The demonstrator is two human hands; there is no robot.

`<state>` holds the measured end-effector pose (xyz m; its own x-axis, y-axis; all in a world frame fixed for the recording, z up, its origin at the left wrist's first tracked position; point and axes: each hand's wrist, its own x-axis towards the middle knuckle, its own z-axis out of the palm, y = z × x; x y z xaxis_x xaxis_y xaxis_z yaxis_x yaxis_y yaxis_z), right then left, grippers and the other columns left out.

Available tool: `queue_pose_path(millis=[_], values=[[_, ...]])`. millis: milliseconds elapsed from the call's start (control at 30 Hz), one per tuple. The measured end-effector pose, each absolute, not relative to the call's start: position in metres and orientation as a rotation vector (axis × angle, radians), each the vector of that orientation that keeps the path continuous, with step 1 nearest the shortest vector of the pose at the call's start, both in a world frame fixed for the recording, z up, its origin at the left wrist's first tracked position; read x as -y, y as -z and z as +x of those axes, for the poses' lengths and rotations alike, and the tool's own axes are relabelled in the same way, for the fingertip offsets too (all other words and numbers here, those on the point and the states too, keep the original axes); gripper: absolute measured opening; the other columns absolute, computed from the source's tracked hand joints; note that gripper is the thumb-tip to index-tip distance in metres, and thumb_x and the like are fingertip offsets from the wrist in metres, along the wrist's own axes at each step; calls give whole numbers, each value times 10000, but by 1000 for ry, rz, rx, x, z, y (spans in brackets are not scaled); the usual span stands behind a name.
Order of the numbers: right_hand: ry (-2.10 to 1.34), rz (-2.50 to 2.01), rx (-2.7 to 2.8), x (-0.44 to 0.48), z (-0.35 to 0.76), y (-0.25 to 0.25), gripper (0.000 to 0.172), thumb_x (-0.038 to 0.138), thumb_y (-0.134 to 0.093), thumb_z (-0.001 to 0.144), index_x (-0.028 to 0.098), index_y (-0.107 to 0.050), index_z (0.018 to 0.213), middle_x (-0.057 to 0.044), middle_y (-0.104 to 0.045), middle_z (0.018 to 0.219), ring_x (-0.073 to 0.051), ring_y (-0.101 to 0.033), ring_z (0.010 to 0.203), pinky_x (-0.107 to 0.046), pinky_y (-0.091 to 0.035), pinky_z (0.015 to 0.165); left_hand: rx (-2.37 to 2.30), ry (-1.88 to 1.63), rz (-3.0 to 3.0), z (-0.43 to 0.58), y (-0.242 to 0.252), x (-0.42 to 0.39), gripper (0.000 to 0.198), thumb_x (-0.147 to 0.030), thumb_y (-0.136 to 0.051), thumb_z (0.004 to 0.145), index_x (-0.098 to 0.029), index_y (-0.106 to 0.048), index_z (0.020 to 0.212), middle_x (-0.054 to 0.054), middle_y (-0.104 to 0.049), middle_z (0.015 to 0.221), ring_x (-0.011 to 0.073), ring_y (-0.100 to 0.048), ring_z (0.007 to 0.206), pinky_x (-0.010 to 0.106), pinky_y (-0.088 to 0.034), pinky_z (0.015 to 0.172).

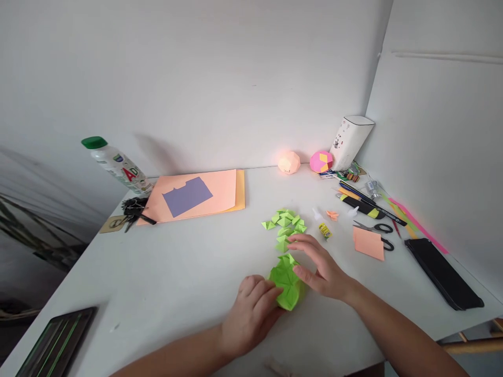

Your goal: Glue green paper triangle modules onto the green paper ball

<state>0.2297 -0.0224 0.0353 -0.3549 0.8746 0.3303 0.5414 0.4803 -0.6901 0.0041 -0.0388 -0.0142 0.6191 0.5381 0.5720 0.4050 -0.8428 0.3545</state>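
Note:
A hollow bowl-like form of folded bright green paper (288, 287) stands near the front of the table. My left hand (255, 309) grips its left side, thumb below and fingers curled over the rim. At its right edge is my right hand (320, 267), with fingers and thumb apart; the thumb is by the paper rim, and whether it touches I cannot tell. The right fingertips are close to a pile of small green folded paper pieces (285, 219) just beyond the form. Nothing shows between the right fingers.
Beyond my right hand lie a glue tube (324, 231), scissors (377, 227), salmon paper squares (368, 243), pens (359, 195) and a black case (444, 273). Paper balls (288, 163) sit by the wall. Left are coloured sheets (223, 191), a bottle (121, 166), keys (133, 209) and a tablet (55, 343).

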Motion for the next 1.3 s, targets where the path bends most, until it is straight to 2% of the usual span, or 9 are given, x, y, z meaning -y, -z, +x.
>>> queue_pose_path(millis=[133,267,333,433,633,867,967,1100,1300], values=[[-145,-994,2201,27,224,-41,324,357,-576,825,175,-570,1093,-153,-541,1226,-325,-410,1247,-526,-394,1001,-961,-1006,2388,4,19,33,289,-224,-580,856,-178,-488,1126,78,-634,902,197,-560,824,331,-487,728],[41,-1022,2372,33,214,-37,285,406,-589,818,189,-626,1000,-150,-477,1334,-360,-342,1297,-569,-349,1016,-1032,-999,2243,4,21,30,275,-234,-534,879,-199,-485,1147,88,-625,965,164,-584,740,280,-502,633],[70,-1035,2411,36,211,-33,216,378,-593,824,201,-645,936,-135,-436,1379,-366,-321,1311,-574,-335,1024,-1039,-1004,2202,4,21,30,253,-227,-524,883,-197,-492,1132,87,-617,977,136,-572,670,261,-495,592],[90,-1044,2419,37,208,-30,129,313,-597,829,203,-655,863,-130,-410,1400,-366,-318,1312,-568,-336,1026,-1027,-983,2151,5,21,29,204,-222,-521,885,-195,-510,1087,37,-608,840,109,-538,585,235,-480,553],[125,-1074,2387,33,207,-32,61,201,-594,826,191,-654,824,-135,-427,1374,-350,-342,1294,-558,-362,1012,-977,-1015,2065,5,23,28,148,-186,-498,880,-203,-533,1022,9,-626,801,94,-561,591,206,-490,557],[109,-1077,2403,28,212,-32,62,214,-603,819,209,-662,802,-106,-404,1393,-351,-334,1285,-560,-365,1011,-981,-1024,2051,5,25,26,239,-167,-438,901,-194,-518,1125,106,-606,1071,76,-585,597,240,-545,605],[117,-1090,2424,28,213,-30,62,220,-601,822,217,-663,816,-105,-393,1398,-349,-319,1295,-559,-362,1016,-970,-1049,2075,5,28,25,255,-163,-434,905,-189,-504,1148,113,-588,1092,72,-588,596,240,-550,611],[137,-1082,2423,28,210,-29,72,189,-592,816,212,-651,783,-102,-400,1389,-341,-323,1292,-558,-380,1001,-992,-1025,2058,5,30,23,196,-182,-458,901,-177,-545,1076,101,-581,1089,65,-585,585,232,-546,617],[145,-1109,2373,30,207,-27,109,147,-574,800,185,-610,703,-116,-402,1381,-350,-332,1285,-568,-387,983,-967,-1009,2003,8,23,17,102,-207,-501,877,-171,-597,872,45,-590,867,117,-605,702,221,-526,616]])
